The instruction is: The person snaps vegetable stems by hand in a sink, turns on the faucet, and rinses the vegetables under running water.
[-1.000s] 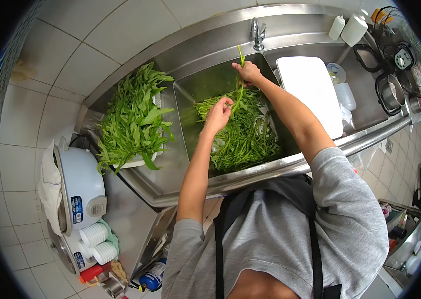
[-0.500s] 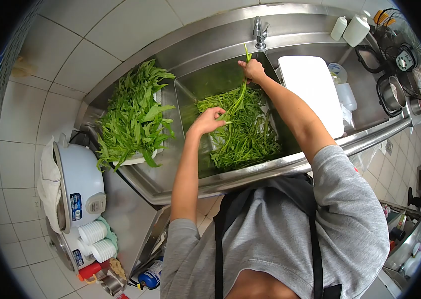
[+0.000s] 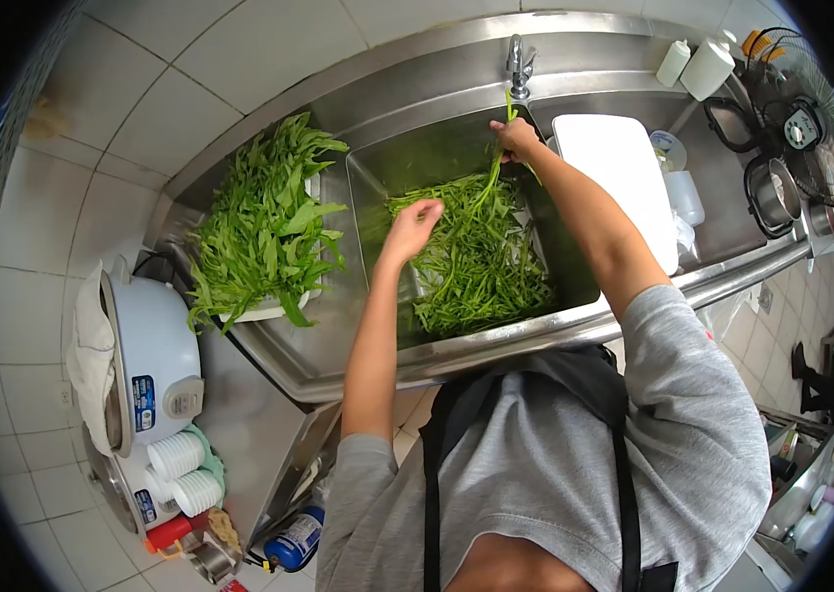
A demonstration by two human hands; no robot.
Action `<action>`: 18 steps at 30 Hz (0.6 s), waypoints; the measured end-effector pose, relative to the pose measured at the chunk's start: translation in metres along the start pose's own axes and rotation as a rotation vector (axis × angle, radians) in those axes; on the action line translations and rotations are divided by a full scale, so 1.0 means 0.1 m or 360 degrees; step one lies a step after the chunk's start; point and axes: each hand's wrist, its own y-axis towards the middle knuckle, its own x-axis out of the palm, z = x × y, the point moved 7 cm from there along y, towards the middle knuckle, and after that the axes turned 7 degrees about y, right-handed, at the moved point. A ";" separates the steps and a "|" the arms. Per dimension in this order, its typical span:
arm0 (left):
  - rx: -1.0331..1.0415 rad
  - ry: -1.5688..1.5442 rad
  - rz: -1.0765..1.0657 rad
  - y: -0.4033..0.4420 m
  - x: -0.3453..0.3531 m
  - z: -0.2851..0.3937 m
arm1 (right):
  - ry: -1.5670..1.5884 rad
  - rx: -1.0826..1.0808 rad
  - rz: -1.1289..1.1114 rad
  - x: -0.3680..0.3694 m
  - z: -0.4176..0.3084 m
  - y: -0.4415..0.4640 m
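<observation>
sink [image 3: 436,150]: glossy metal | white board [image 3: 626,178]: smooth plastic | shirt [image 3: 525,454]: matt cloth

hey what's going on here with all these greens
A person's right hand grips some green stems over the sink basin. The left hand is loosely curled nearby; whether it holds anything is unclear. More greens lie in the basin, and a leafy heap sits on a white tray to the left.

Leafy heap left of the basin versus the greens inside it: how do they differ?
The leafy heap shows broad leaves; the basin greens look thin and stemmy. The leafy heap overhangs a white tray, while the basin greens lie lower, inside the basin. Both are loose green piles.
</observation>
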 end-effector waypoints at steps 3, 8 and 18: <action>0.0019 -0.0190 -0.0095 0.10 0.19 0.31 | 0.0026 0.0029 -0.0030 0.10 0.02 0.02; 0.0014 -0.0181 -0.0452 0.14 0.48 0.19 | 0.0053 -0.0012 0.0025 0.04 -0.04 0.00; -0.0239 0.0143 -0.0969 -0.51 0.75 -0.42 | 0.0101 0.0041 0.0041 -0.16 0.08 0.18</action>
